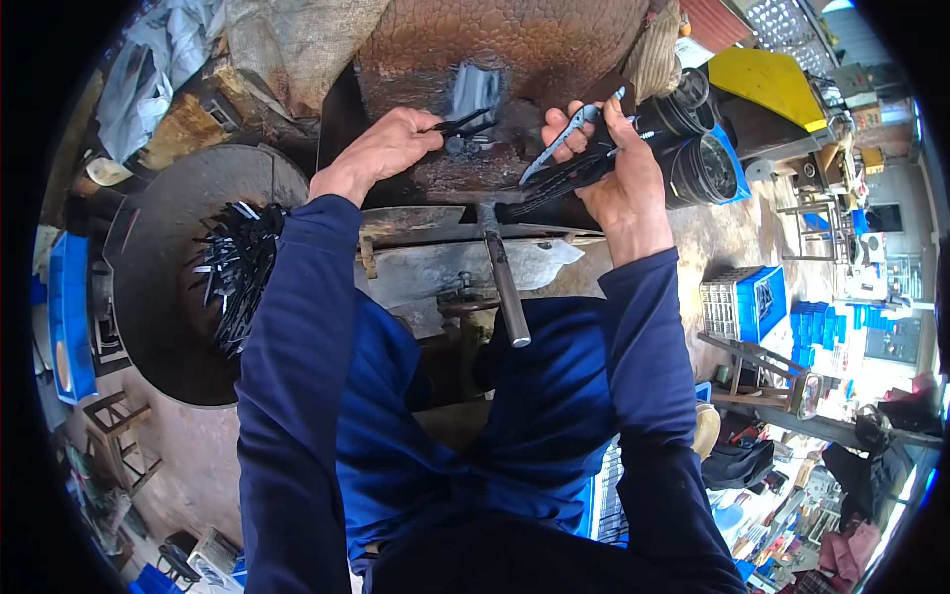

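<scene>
While the left hand [381,153] pinches a dark piece [467,127] over the brown block [416,84], the right hand [630,188], apart from it, is closed on a grey blade [556,148], right of that piece. Whether it also grips the black strips [562,184] below, I cannot tell. Open room separates the hands; a bar [505,287] juts toward the knees, left of which stands a pan [148,287].

On my left, a basin [148,297] holds a heap of thin pieces [237,277]; right of my right hand [633,183] sit what look like tubs [687,174], a crate [724,305] farther right.
</scene>
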`<state>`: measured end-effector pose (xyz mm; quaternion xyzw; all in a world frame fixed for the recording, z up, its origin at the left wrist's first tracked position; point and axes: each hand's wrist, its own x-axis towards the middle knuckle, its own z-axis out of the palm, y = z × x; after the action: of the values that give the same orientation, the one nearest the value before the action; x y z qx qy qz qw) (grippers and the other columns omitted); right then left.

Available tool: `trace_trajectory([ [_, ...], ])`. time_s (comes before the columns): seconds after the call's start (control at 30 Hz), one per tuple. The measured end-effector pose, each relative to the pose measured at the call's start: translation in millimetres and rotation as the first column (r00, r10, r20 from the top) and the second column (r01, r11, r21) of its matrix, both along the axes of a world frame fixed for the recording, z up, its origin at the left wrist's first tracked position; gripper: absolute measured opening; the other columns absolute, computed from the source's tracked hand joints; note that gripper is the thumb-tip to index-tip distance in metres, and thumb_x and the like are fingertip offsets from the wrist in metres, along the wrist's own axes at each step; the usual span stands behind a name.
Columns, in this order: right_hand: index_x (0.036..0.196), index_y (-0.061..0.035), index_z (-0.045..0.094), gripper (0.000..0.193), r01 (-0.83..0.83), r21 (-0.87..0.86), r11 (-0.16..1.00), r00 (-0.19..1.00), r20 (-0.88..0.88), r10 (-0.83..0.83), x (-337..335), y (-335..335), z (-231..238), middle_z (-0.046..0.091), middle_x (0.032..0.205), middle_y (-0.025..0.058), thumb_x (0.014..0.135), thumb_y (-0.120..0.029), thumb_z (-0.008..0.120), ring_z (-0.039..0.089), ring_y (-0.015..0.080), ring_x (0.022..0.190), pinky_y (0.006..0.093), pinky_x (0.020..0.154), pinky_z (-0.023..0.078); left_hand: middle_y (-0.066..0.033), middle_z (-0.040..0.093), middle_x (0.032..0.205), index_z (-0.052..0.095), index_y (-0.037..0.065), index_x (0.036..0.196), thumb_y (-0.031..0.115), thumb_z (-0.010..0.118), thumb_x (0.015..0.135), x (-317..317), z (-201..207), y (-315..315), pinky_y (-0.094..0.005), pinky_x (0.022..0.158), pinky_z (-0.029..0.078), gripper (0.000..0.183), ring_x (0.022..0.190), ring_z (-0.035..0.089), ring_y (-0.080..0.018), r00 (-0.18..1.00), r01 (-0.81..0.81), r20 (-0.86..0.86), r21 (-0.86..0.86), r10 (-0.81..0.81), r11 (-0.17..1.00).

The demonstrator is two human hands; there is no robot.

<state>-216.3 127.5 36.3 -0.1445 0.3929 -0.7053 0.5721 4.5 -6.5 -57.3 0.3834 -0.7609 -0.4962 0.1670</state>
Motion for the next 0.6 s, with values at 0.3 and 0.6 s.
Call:
trace_trajectory([
  [0.3, 0.103, -0.0017, 0.057, 0.021, 0.101, 0.048, 0.994, 0.991, 0.084, -0.105, -9, 1, -7, 0.061, 0.087, 0.0097, 0.095, -0.021, 0.059, 0.062, 0.0219, 0.078, 0.0374, 0.071, 0.054, -0.0112, 0.067, 0.095, 0.064, -0.003, 0.113, 0.018, 0.057, 0.091, -6, 24, 15, -0.0321, 0.081, 0.047, 0.032, 0.083, 0.06, -0.0209, 0.986, 0.02, 0.161, -0.342, 0.037, 0.939],
  [0.6, 0.1, -0.0038, 0.061, 0.01, -0.052, 0.099, 0.994, 0.862, -0.497, 0.095, -11, 35, -7, 0.062, 0.085, 0.007, 0.09, -0.007, 0.06, 0.053, 0.0117, 0.059, 0.0273, 0.058, 0.045, -0.0205, 0.068, 0.1, 0.063, 0.001, 0.115, 0.03, 0.056, 0.089, 4, 33, 9, -0.0403, 0.088, 0.047, 0.04, 0.1, 0.062, -0.0379, 0.974, -0.149, 0.128, -0.252, 0.186, 0.956],
])
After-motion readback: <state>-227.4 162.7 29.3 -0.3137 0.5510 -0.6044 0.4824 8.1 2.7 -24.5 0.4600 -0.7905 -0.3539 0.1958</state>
